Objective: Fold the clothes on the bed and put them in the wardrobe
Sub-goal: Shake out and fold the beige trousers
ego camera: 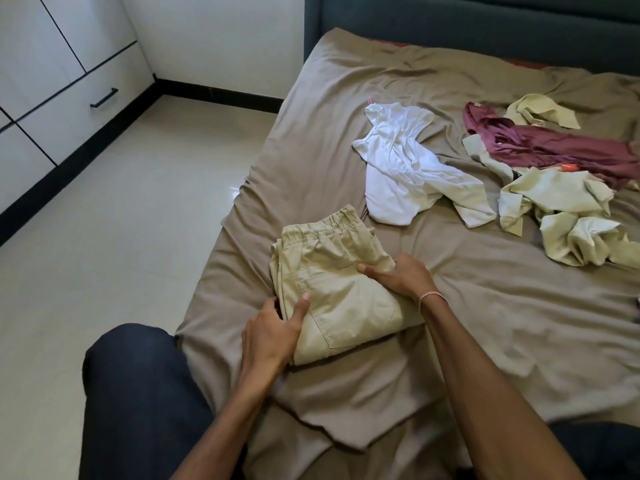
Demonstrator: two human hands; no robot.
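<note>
One pair of folded khaki trousers, one white top, one maroon garment, two hands

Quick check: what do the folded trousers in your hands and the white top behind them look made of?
Folded trousers: probably matte woven cotton twill; crisp creases, stitched patch pocket, gathered elastic waistband. White top: seemingly thinner, softer knit with slight sheen; it collapses into fine folds.

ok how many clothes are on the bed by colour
khaki trousers, folded: 1
white garment: 1
maroon garment: 1
pale green garments: at least 2, tangled, exact number unclear
total: at least 5
</note>
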